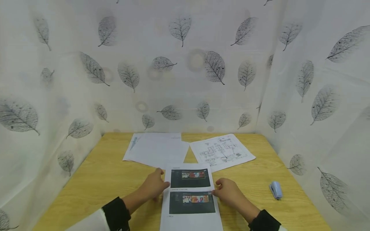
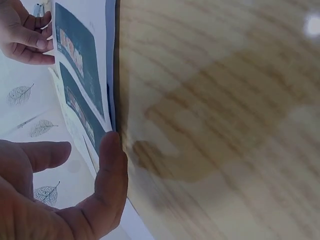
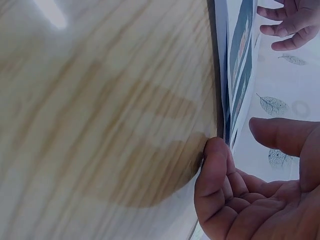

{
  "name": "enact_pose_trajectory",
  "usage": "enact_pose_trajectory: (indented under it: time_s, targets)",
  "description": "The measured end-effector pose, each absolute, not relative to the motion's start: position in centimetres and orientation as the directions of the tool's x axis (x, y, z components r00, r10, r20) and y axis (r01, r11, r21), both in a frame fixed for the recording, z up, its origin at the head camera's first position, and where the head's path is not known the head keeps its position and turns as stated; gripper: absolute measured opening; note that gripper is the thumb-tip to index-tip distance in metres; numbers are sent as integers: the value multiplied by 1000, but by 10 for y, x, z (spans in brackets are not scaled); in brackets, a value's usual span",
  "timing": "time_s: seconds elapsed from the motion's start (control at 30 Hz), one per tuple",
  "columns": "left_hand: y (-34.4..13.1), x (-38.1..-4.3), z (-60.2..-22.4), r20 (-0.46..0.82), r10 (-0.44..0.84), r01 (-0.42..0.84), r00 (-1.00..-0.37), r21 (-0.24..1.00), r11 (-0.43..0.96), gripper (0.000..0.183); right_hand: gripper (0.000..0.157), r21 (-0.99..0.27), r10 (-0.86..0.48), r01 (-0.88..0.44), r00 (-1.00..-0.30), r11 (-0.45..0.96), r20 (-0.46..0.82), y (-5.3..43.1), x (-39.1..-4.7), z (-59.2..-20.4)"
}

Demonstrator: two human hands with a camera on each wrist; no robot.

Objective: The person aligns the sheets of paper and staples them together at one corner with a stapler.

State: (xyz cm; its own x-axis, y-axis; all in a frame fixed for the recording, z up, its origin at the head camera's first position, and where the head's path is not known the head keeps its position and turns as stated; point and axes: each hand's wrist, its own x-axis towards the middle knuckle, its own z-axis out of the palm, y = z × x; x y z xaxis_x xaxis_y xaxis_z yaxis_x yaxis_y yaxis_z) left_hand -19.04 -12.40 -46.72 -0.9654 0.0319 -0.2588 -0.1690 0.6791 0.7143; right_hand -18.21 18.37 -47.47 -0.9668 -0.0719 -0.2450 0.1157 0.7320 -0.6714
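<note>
A stack of printed sheets (image 1: 191,221) lies in front of me, its top page showing two dark screenshots. My left hand (image 1: 154,185) is at the stack's left edge. In the left wrist view a bent finger (image 2: 111,170) touches that edge, while the thumb stands apart from it. At the opposite edge is my right hand (image 1: 229,192); in the right wrist view its finger (image 3: 215,167) meets the side of the stack, with the thumb raised away. Neither hand visibly pinches the paper. The lower end of the stack runs out of the head view.
Behind the stack lie overlapping, mostly white sheets (image 1: 159,149) on the left and a page of line diagrams (image 1: 222,152) on the right. A small light-blue stapler (image 1: 276,190) sits at the right of the wooden table (image 1: 101,170). Leaf-patterned curtains (image 1: 185,93) surround the table.
</note>
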Motion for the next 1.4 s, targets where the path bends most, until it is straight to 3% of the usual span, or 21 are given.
enact_pose_trajectory:
  time_s: [0.4,0.63,0.97,1.17,1.4]
  targets:
    - [-105,-226,-459,-162,85,-40,-983,646,762,49,44,-719,-47,170,-961,674,-271,198,-180,-473]
    - [-87,-260,-454,-135,231,76,-964,691,719,41,48,-754,2,239,-954,612,-300,210,-188,-469]
    - [-51,-315,-440,-53,388,307,-920,515,800,43,53,-810,87,367,-925,457,-369,214,-203,-469]
    - [-27,-342,-445,-78,342,283,-936,407,868,57,59,-843,109,384,-922,377,-371,215,-208,-470]
    - [-8,-368,-453,-100,275,221,-956,367,903,73,67,-855,166,430,-902,288,-398,214,-216,-470]
